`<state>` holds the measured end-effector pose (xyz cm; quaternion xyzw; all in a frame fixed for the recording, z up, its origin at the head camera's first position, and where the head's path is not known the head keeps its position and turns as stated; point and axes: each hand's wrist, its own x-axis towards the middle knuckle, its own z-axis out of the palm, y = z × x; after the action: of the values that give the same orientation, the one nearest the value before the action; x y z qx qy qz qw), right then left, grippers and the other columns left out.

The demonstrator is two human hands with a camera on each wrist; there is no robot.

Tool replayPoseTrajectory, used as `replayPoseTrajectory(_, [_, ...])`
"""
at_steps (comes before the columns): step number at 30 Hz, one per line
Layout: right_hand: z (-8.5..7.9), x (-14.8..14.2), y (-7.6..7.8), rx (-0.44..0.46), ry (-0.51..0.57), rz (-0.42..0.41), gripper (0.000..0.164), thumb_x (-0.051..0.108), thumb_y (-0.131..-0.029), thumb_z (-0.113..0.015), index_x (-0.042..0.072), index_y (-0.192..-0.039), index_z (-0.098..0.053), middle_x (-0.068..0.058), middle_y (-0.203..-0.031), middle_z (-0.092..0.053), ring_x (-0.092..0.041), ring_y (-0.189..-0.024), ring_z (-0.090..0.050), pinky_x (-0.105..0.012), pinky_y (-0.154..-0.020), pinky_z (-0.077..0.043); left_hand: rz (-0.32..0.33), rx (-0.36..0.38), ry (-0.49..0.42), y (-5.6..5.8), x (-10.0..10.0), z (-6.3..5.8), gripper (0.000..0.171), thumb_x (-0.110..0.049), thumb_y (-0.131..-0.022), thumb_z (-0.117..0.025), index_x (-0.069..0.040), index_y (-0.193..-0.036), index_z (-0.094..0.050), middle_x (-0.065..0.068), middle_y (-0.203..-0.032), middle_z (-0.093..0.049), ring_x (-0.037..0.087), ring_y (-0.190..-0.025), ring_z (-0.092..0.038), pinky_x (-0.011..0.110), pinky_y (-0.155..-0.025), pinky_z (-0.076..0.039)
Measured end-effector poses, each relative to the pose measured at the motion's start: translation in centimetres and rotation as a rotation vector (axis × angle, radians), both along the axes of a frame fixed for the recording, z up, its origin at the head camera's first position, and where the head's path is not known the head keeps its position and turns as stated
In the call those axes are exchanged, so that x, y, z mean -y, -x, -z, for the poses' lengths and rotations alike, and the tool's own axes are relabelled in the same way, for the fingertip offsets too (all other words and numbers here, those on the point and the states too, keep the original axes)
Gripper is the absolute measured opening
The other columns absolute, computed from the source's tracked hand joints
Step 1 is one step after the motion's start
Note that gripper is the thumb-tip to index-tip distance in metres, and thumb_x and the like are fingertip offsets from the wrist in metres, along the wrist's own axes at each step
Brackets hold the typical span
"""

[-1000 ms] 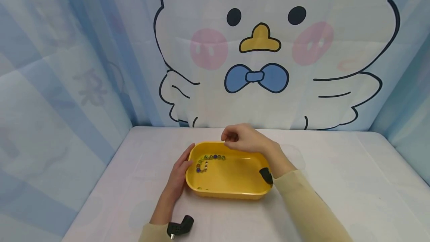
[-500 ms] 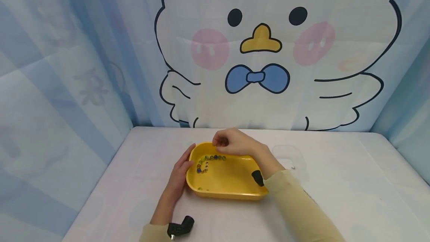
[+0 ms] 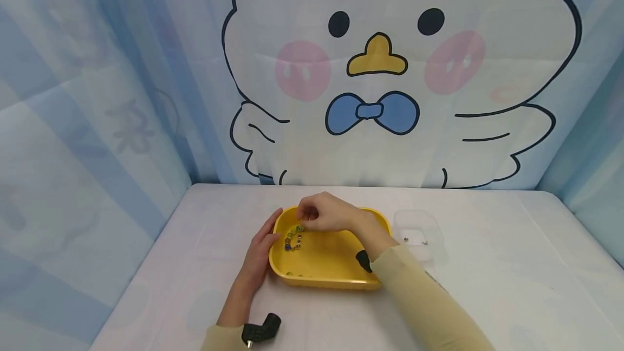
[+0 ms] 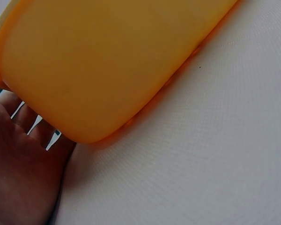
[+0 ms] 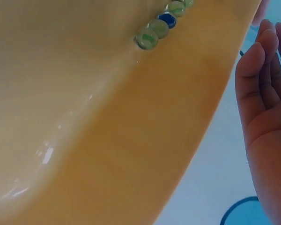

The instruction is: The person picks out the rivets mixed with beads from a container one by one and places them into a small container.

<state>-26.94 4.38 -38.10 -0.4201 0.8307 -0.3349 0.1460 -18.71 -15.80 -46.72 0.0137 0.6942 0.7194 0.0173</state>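
My left hand (image 3: 260,251) rests against the left end of a yellow tray (image 3: 331,280), fingers straight along its outer wall, thumb at the rim. In the left wrist view its fingers (image 4: 33,124) show behind the tray wall. My right hand (image 3: 325,212) reaches over the tray's back rim, thumb and fingertips drawn together near the back left corner. I cannot tell whether they hold anything. Several glass marbles (image 3: 291,237) form a curved row inside the tray's left part. Green and blue marbles (image 5: 147,38) show closer in the right wrist view; the right hand hides part of the row in the head view.
A clear plastic box (image 3: 419,225) with two small shiny things inside stands behind and right of the tray, partly beside the right forearm. The table has a white cloth (image 3: 512,264). A printed curtain (image 3: 307,156) hangs along the back edge.
My right hand has moved left and slightly nearer along the tray's back side, covering part of the marble row. The clear box has come into view behind its forearm. The left hand stays put.
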Motion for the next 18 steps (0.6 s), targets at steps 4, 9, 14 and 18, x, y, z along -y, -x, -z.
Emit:
replayPoseTrajectory(4, [0.17,0.29,-0.11,-0.005,-0.031,-0.014,0.014,0.007,-0.092,-0.067,0.002,-0.105,-0.069,0.003,-0.089,-0.063,-0.015,-0.081,-0.056,-0.026,-0.076,-0.053,0.007,-0.002,-0.006,-0.10,0.02,-0.05,0.058,-0.010,-0.102,-0.036,-0.014,-0.159,-0.033,0.001,-0.165,-0.026,0.021,-0.152,-0.017,0.044,-0.122,-0.015])
replayPoseTrajectory(9, [0.30,0.58,-0.16,-0.005,-0.057,-0.030,0.015,0.009,-0.093,-0.067,0.003,-0.106,-0.069,0.003,-0.088,-0.063,-0.014,-0.081,-0.057,-0.025,-0.076,-0.053,0.013,-0.007,-0.015,-0.11,0.03,-0.05,0.058,-0.010,-0.102,-0.036,-0.014,-0.159,-0.032,0.001,-0.165,-0.026,0.021,-0.152,-0.017,0.043,-0.122,-0.016])
replayPoseTrajectory(14, [0.56,0.77,-0.11,-0.005,-0.076,-0.059,0.017,0.009,-0.092,-0.069,0.002,-0.108,-0.070,0.005,-0.089,-0.063,-0.013,-0.081,-0.056,-0.025,-0.075,-0.052,0.012,-0.010,-0.017,-0.10,-0.01,-0.10,0.058,-0.010,-0.102,-0.036,-0.013,-0.159,-0.033,0.001,-0.165,-0.026,0.020,-0.152,-0.018,0.043,-0.122,-0.016])
replayPoseTrajectory(18, [0.91,0.89,-0.09,0.008,-0.095,-0.077,0.018,0.009,-0.091,-0.071,0.003,-0.108,-0.070,0.005,-0.088,-0.063,-0.012,-0.081,-0.056,-0.025,-0.076,-0.052,0.010,-0.007,-0.017,-0.07,-0.02,-0.05,0.058,-0.009,-0.101,-0.036,-0.013,-0.159,-0.033,0.001,-0.165,-0.026,0.020,-0.152,-0.018,0.043,-0.122,-0.016])
